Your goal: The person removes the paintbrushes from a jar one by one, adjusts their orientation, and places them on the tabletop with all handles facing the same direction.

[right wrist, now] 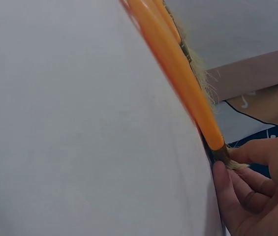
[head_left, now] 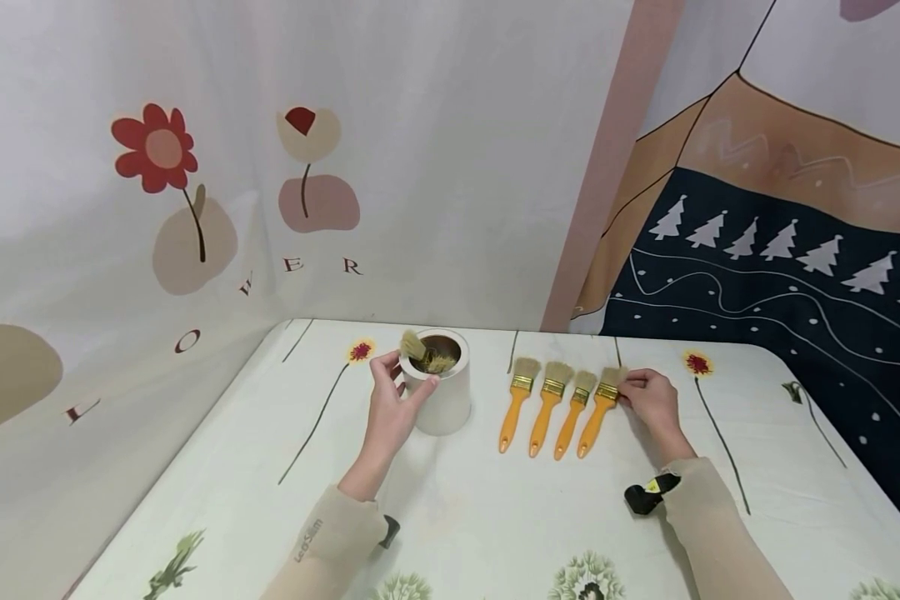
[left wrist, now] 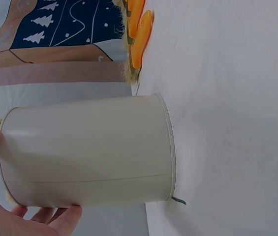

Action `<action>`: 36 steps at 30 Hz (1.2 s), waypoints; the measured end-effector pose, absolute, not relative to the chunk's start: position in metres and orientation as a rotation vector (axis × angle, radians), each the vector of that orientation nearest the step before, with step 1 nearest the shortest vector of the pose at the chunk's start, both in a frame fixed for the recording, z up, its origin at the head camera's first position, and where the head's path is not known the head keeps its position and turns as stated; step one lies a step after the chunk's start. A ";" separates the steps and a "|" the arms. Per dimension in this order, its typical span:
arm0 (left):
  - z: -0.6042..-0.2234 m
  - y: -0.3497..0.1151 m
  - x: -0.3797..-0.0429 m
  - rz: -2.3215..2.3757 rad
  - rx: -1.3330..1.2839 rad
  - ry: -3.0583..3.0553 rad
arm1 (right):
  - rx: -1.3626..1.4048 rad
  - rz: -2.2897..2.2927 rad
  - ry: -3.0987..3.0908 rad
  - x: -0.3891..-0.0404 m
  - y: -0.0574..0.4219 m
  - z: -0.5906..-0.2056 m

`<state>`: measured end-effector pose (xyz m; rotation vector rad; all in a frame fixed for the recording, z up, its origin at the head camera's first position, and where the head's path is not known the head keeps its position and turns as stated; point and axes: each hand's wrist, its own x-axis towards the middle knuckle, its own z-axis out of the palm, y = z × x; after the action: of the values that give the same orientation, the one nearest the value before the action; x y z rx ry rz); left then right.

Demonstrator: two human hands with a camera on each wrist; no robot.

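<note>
My left hand [head_left: 394, 404] grips a whitish cylindrical can [head_left: 446, 406] near its rim, thumb on the near side and fingers round the far left side. The can stands on the table, and pale brush bristles [head_left: 413, 345] poke out of its mouth; what lies deeper is hidden. To its right, several paintbrushes with orange handles lie in a row, bristles pointing away from me. My right hand [head_left: 652, 404] pinches the rightmost paintbrush [head_left: 598, 417] at its bristle end. In the right wrist view, thumb and fingers close on the bristles beside the metal band of that paintbrush [right wrist: 198, 113].
A white cloth with printed flowers covers the table [head_left: 495, 517]. Behind it hangs a pale curtain [head_left: 450, 167] with flower prints and letters. On the right is a dark cloth with printed trees [head_left: 757, 292]. Black straps [head_left: 645, 497] sit at the wrists.
</note>
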<state>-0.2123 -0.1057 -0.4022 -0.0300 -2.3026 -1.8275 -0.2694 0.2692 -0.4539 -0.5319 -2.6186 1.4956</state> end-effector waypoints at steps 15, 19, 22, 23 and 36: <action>-0.402 -0.106 -0.211 -1.831 -0.040 -2.293 | -0.560 1.460 -2.582 -0.268 0.269 -0.455; -0.402 -0.105 -0.211 -1.837 -0.047 -2.290 | -0.525 1.466 -2.552 -0.267 0.270 -0.453; -0.403 -0.105 -0.212 -1.838 -0.047 -2.289 | -0.505 1.442 -2.537 -0.267 0.270 -0.450; -0.403 -0.105 -0.212 -1.838 -0.047 -2.289 | -0.501 1.436 -2.531 -0.267 0.270 -0.449; -0.402 -0.105 -0.211 -1.831 -0.056 -2.292 | -0.450 1.498 -2.464 -0.273 0.254 -0.426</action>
<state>-0.2112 -0.1055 -0.4020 -0.0564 -2.2924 -1.8313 -0.2731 0.2538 -0.4257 -0.4504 -2.4641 1.4976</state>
